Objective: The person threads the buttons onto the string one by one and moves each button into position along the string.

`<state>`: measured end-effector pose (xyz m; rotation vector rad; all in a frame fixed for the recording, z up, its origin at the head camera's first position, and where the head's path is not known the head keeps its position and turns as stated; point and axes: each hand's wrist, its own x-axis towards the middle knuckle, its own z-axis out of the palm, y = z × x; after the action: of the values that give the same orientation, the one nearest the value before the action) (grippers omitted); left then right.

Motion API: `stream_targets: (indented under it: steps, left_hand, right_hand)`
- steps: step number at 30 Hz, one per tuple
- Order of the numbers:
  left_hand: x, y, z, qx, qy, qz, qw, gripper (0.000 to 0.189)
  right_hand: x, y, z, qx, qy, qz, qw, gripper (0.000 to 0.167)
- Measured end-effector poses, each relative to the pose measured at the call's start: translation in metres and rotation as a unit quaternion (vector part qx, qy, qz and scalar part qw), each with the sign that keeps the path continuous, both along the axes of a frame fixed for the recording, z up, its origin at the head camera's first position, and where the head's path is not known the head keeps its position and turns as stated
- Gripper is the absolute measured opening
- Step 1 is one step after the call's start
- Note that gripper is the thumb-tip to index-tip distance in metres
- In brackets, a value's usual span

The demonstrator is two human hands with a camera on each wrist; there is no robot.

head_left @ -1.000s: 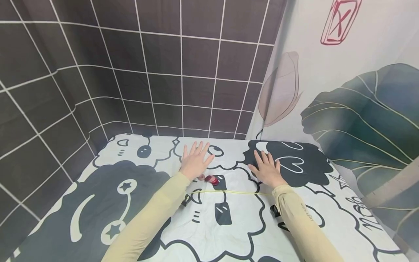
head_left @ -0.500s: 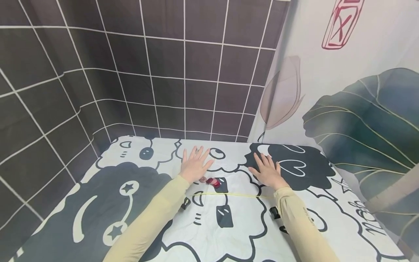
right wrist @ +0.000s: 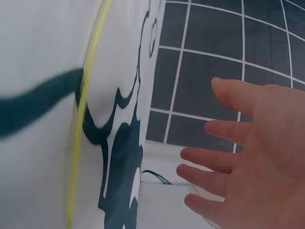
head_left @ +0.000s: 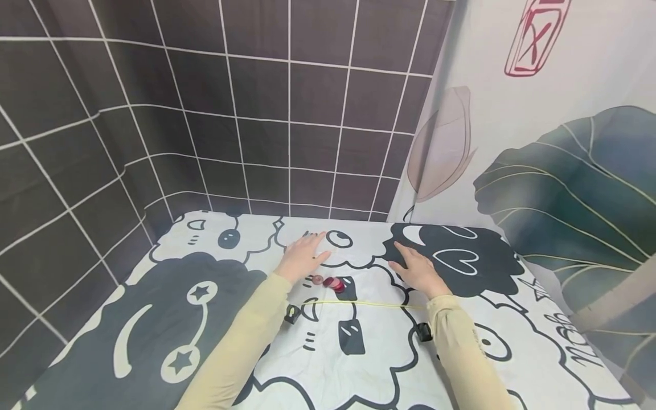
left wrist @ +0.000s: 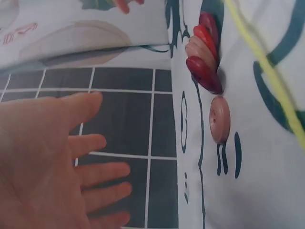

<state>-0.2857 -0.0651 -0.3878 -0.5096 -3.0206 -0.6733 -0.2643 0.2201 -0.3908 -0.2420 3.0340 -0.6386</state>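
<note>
My left hand (head_left: 302, 256) is above the patterned cloth, fingers extended and holding nothing. In the left wrist view the same hand (left wrist: 52, 157) shows its thumb and fingers apart, to the left of the buttons. Several overlapping red and pink buttons (left wrist: 202, 50) lie in a row on the cloth, and one pink button (left wrist: 219, 119) lies just past the end of the row. Right of them in the head view, my right hand (head_left: 419, 270) is also extended with nothing in it. A yellow cord (head_left: 364, 304) stretches across the cloth, nearer me than the buttons.
Small black blocks sit by the cord's ends, a left one (head_left: 292, 314) beside the left sleeve and a right one (head_left: 424, 332) by the right sleeve. The black-and-white cloth (head_left: 287, 364) covers the surface. A dark gridded backdrop (head_left: 256, 142) rises behind it.
Both hands have turned from palm down with spread fingers to a more sideways tilt, fingers closer together. The left block shows more fully beside the sleeve. The buttons keep their places on the cloth.
</note>
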Motion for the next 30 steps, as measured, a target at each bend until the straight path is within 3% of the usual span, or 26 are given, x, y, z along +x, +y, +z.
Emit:
stream_targets:
  steps: [6,10,14,22,30]
  left_hand:
    - [0.001,-0.013,0.002,0.066,-0.024,0.002,0.9975,0.054]
    - [0.0,-0.019,0.003,0.089,-0.017,0.014,0.9958,0.046]
    - [-0.003,-0.024,-0.001,0.095,-0.016,0.013,0.9953,0.044]
    - [-0.007,-0.034,-0.004,0.086,-0.035,0.002,0.9957,0.038]
    - [-0.009,-0.034,-0.008,0.062,-0.056,-0.03,0.996,0.033]
  right_hand:
    - [0.0,-0.018,0.0,-0.014,0.04,0.015,0.999,0.044]
    - [0.002,-0.04,0.007,-0.021,0.096,0.038,0.9944,0.025]
    - [0.011,-0.07,0.011,-0.023,0.123,0.065,0.99,0.013]
    - [0.03,-0.132,0.014,-0.017,0.106,0.163,0.9808,0.006]
    - [0.029,-0.164,-0.003,0.004,0.032,0.236,0.9712,0.009]
